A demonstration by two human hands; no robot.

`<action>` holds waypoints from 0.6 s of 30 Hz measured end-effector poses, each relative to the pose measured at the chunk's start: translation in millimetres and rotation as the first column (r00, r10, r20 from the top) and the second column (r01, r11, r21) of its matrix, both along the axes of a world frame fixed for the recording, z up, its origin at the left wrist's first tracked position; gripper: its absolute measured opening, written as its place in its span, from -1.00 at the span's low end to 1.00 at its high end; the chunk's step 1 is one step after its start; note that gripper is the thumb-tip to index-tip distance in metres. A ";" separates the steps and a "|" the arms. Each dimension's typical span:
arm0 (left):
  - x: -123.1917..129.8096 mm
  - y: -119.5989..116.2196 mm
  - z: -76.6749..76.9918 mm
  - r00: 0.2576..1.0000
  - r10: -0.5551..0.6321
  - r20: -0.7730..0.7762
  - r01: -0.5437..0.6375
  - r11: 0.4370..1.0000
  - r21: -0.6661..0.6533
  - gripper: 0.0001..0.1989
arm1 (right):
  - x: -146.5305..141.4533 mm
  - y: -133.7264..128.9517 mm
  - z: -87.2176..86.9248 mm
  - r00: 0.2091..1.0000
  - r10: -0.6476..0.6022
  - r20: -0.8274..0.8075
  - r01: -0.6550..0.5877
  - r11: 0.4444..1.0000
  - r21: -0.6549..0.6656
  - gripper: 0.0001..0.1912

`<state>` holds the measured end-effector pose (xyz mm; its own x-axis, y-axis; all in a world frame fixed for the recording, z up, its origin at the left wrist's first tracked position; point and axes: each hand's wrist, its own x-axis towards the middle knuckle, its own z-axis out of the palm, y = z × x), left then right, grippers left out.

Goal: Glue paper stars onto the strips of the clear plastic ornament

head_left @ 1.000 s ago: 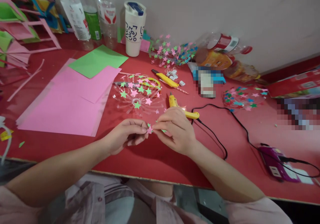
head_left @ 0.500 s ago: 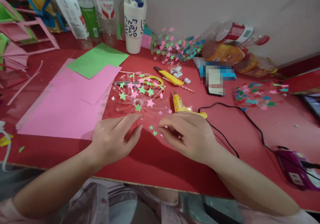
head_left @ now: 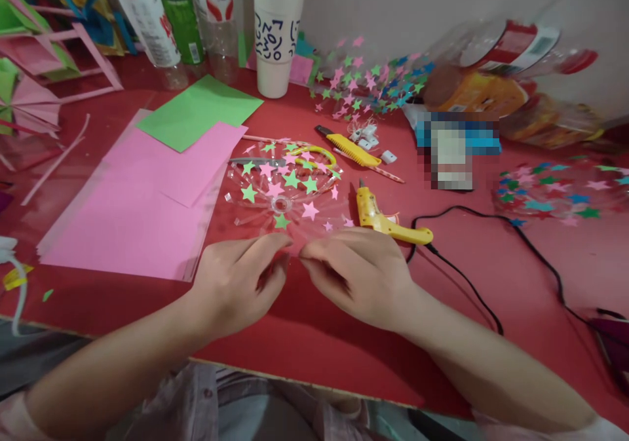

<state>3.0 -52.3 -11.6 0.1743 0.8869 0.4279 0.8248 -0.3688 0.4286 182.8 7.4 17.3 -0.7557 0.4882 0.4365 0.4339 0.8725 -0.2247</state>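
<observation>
My left hand (head_left: 240,284) is closed in a pinch above the red table, right of the pink paper sheets (head_left: 132,211). Facing it, my right hand (head_left: 358,277) is pinched too, its fingertips a small gap from the left ones. Whatever lies between the fingers is too small or clear to make out. Just beyond both hands lies a clear plastic piece with spread strips (head_left: 282,204), bearing pink and green stars. A yellow glue gun (head_left: 376,217) rests behind my right hand, its black cord running right.
Yellow scissors (head_left: 324,156) and a yellow cutter (head_left: 351,149) lie farther back. A white cup (head_left: 275,41) and bottles (head_left: 181,28) stand by the wall. Other star-covered plastic pieces (head_left: 363,80) sit at the back, with green paper (head_left: 199,113) at left.
Both hands have drawn closer together and their fingers have closed more. The small stars between them are now out of sight. The view has shifted a little, so objects at the right sit farther right.
</observation>
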 end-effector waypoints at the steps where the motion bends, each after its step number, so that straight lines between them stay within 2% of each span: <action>1: 0.4 0.0 0.4 1.000 -0.004 0.011 0.004 1.000 -0.006 -0.81 | -0.2 -0.1 -0.5 1.000 -0.002 0.000 0.002 1.000 0.016 -0.83; 8: 1.5 -1.1 2.7 0.997 -0.048 0.052 0.048 0.999 0.001 -0.84 | -1.3 0.3 -2.6 1.000 -0.006 -0.010 0.007 0.998 0.059 -0.81; 18: 2.8 0.6 4.9 0.992 -0.022 0.128 0.027 0.999 -0.037 -0.89 | -3.0 -0.7 -4.4 0.999 -0.043 -0.027 0.041 0.998 -0.054 -0.85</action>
<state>5.8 -51.8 -6.6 0.1423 0.8994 0.4134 0.7536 -0.3692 0.5439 179.8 6.7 12.8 -0.7218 0.5424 0.4299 0.4627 0.8401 -0.2832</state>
